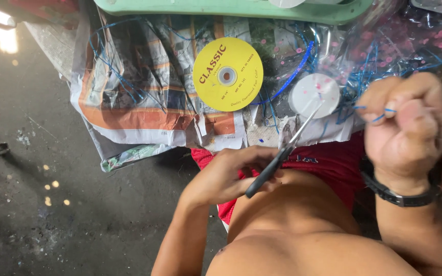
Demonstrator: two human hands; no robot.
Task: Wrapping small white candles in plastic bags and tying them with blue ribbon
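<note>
A bare knee (303, 225) fills the foreground; above it the left hand (226, 176) is curled shut around one tool (282, 153) with a dark handle and thin metal tip, while the right hand (410, 120), a black watch (400, 191) on its wrist, is closed to a pinch on one blue strand (379, 113). On the newspaper (144, 102) lie one yellow spool (227, 74) and one white disc (314, 94) among loose blue strands; clear bags (405, 36) at upper right hold pink sequins.

Grey floor (52, 168) carries crumpled newspaper (129, 102), a yellow spool (227, 74), perhaps plastic sheeting (384, 46).
</note>
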